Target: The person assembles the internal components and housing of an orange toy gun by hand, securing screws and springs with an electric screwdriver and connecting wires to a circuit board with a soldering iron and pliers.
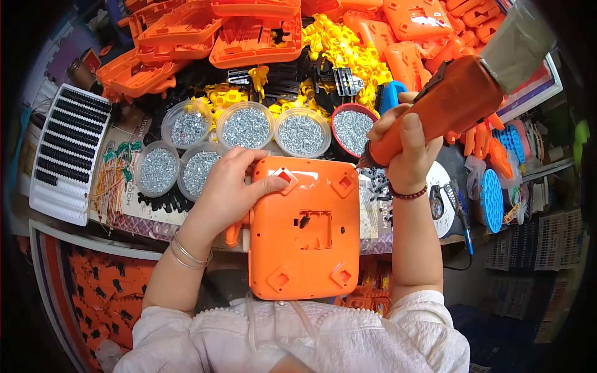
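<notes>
An orange plastic casing (305, 258) stands tilted before my chest, its back facing me, with a square battery recess in the middle and a diamond-shaped foot at each corner. My left hand (233, 186) grips its upper left edge, the thumb lying over the corner foot. In my right hand (407, 146) is an orange-red electric screwdriver (444, 102), my fingers wrapped round its body. The tool slants down to the left, and its dark tip is close by the casing's upper right corner; whether they touch I cannot tell.
Tubs of small silver screws (305, 135) line the table beyond the casing, one of them a red tub (337, 113). Behind lie yellow plastic parts (367, 59) and stacked orange shells (255, 43). A white tray (68, 155) and thin wires (115, 180) are left, a soldering iron (463, 214) right.
</notes>
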`<state>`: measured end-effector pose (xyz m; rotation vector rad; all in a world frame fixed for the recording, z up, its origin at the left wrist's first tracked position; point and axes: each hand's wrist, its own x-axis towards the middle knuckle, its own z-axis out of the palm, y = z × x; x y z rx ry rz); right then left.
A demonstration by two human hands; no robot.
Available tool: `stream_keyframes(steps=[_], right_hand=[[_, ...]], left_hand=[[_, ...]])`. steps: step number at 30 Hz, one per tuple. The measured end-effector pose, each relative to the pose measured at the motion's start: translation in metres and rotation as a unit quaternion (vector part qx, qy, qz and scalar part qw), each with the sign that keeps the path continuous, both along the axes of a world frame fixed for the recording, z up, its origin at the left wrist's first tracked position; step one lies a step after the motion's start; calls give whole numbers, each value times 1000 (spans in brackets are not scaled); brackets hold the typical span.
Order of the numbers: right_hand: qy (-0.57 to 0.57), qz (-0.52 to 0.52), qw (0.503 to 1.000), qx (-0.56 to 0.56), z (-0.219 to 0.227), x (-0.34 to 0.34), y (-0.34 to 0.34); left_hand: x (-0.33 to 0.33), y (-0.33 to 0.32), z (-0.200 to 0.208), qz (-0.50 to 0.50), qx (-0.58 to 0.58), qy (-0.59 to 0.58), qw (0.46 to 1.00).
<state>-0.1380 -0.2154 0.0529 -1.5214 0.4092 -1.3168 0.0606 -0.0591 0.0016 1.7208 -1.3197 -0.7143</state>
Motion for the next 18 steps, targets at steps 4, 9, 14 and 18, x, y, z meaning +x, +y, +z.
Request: stream_keyframes(steps=[4, 9, 14, 18], right_hand=[[-40, 85, 995, -25, -3, 3, 1], [18, 0, 999, -39, 2, 7, 9], [-34, 46, 995, -76, 30, 40, 30], [41, 67, 996, -34, 12, 61, 24]], left_hand=[[3, -2, 2, 2, 3, -13, 1000], [1, -3, 3, 6, -6, -5, 1000], [4, 0, 2, 9, -18, 0, 1000], [3, 0, 2, 13, 13, 0, 1000]])
